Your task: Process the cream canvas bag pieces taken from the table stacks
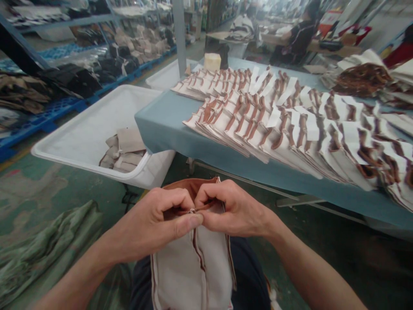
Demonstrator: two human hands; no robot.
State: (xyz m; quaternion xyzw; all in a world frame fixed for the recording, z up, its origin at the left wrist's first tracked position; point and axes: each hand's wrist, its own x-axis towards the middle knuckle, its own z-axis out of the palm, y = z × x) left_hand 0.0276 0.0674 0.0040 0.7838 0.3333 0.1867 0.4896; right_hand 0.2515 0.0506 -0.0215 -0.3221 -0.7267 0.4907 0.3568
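Both hands are closed in tight pinches at the top of a canvas pouch, which stands upright on the person's lap. The left hand presses thumb against forefinger over a small pale piece at the brown-trimmed mouth, too small to identify. The right hand nips the trim just beside it, fingertips touching the left's. This looks like fine work on the closure. It likely goes best with the right hand holding the trim taut and level while the left works in line with the seam, not skewed. Beyond on the left, a white bin holds a few similar pouches. Farther off, the blue-covered bench carries fanned rows of pouches.
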